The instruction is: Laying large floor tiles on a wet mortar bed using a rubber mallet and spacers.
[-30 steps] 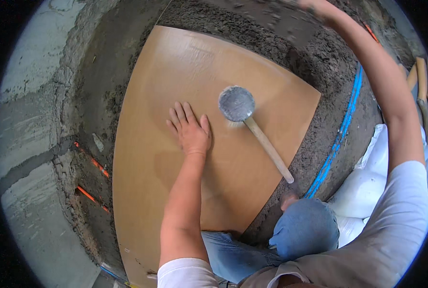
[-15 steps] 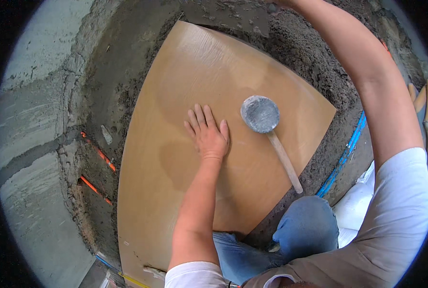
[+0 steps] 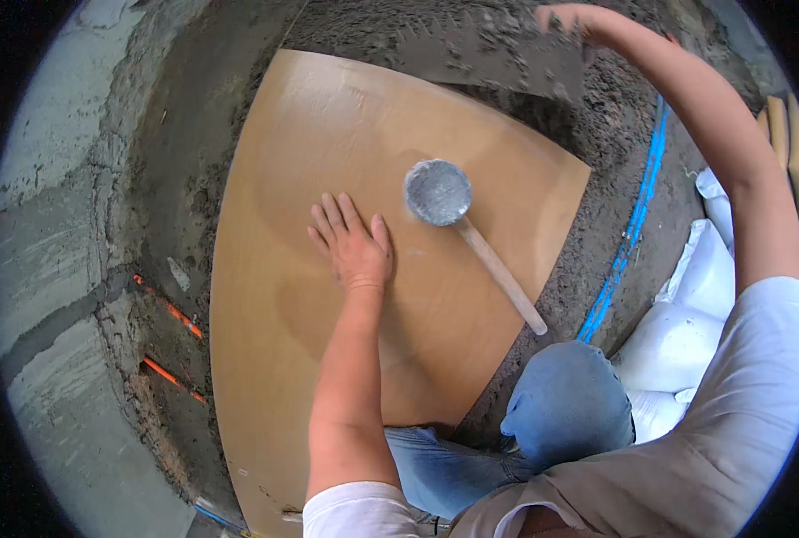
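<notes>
Left hand [image 3: 353, 247] lies spread flat on the tile [image 3: 328, 179]. Right hand [image 3: 571, 20] grips a notched trowel [image 3: 498, 54] over far mortar [image 3: 614, 117]. Step appears to be bedding; next calls for even combing.

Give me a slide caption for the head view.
Left hand flat on a tan tile beside a mallet; right hand holds a notched trowel.

Your left hand [image 3: 353, 247] lies flat on the big tan floor tile [image 3: 328, 134]. The wooden-handled mallet with a round grey head [image 3: 438, 191] lies on the tile too, just beside your hand at two o'clock. Your right hand [image 3: 568, 18] holds a notched metal trowel [image 3: 498, 49] over the grey mortar bed [image 3: 614, 143], beyond the tile at twelve o'clock. White sacks [image 3: 686, 332] sit at four o'clock.
</notes>
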The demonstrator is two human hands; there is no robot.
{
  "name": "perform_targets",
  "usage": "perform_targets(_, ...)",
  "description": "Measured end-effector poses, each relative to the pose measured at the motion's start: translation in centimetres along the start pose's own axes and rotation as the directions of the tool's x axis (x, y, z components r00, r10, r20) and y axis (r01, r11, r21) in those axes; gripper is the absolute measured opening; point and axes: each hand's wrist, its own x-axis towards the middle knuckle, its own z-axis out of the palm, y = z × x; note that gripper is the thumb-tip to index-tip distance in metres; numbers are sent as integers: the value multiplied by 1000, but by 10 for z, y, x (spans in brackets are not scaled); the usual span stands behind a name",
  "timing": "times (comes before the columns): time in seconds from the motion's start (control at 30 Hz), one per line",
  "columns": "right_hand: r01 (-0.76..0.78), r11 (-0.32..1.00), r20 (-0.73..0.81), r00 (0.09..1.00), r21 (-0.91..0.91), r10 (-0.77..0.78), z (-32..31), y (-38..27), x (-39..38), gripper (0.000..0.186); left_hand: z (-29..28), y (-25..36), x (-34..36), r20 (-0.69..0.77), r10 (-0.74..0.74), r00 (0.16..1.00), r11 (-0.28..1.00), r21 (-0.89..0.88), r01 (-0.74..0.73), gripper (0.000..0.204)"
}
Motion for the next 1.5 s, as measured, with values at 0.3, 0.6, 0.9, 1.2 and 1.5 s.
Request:
perform_targets(0.3, 273, 917, 314, 933, -291, -178, 1, 11, -218, 45, 11, 6, -1, -67, 53, 996, 998, -37, -55, 63)
perform_targets(0.6, -748, 618, -321, 663, -243, 676, 135, -148, -171, 43, -2, -27, -4, -90, 48, 995, 994, 99, -39, 61)
perform_targets(0.9, -797, 588, -718, 489, -138, 495, 142, -125, -211, 46, 4, -16, -2, -78, 43, 996, 998, 58, -38, 62)
perform_targets(1.2, -695, 714, -714, 545, -90, 440, 160, -162, -151, 45, 3, -21, -3, -73, 38, 997, 995, 94, -32, 62)
perform_targets(1.5, -808, 507, -715, 543, -301, 441, 120, -117, -125, 45, 6, -19, -2, -89, 38, 995, 997, 73, -32, 61)
